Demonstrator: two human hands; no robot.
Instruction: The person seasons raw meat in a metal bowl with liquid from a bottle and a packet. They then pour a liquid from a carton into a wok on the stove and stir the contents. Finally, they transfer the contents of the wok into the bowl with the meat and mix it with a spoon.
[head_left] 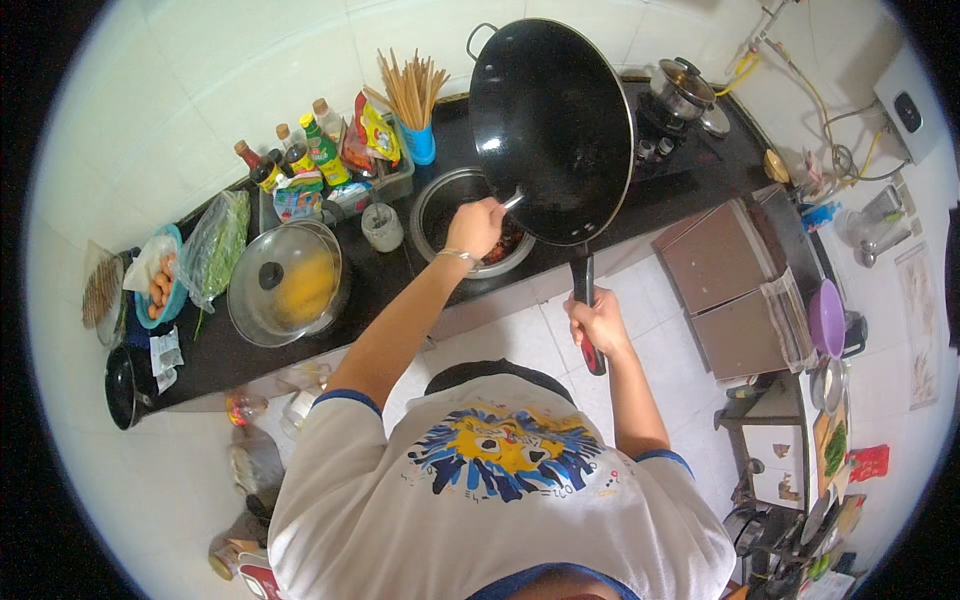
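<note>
From the head view, your right hand has its fingers wrapped tight around the wok's dark handle, whose long axis runs from your hand up and away toward the desk. The wok is tipped steeply, its open black inside facing you, its lower rim hanging just above the round metal bowl set on the dark desk. Your left hand is the nearer one to that bowl; its fingers are closed on a metal utensil that reaches into the low edge of the wok. Reddish food shows in the bowl right under the rim. To the left stand a glass lid, sauce bottles and a blue cup of chopsticks.
</note>
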